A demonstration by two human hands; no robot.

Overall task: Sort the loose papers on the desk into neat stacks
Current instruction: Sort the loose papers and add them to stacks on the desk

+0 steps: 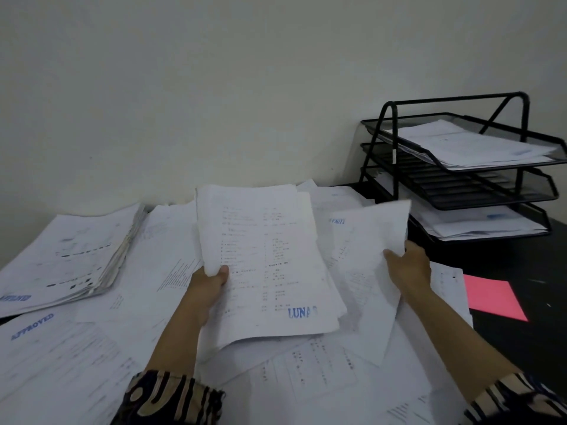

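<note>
Holding bundle of papers [270, 265] pinched in left hand [211, 280] above desk [521, 271]; right hand [409, 266] grips single sheet [368, 256]. Risk: thumb-only pinch lets bundle fan out, slide into loose papers [322, 378] below.

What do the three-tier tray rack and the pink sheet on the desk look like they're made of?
Tray rack: apparently black-coated metal, going by its thin tubular frame and see-through mesh walls. Pink sheet: likely matte paper or thin card, since it lies flat, thin and without gloss.
</note>
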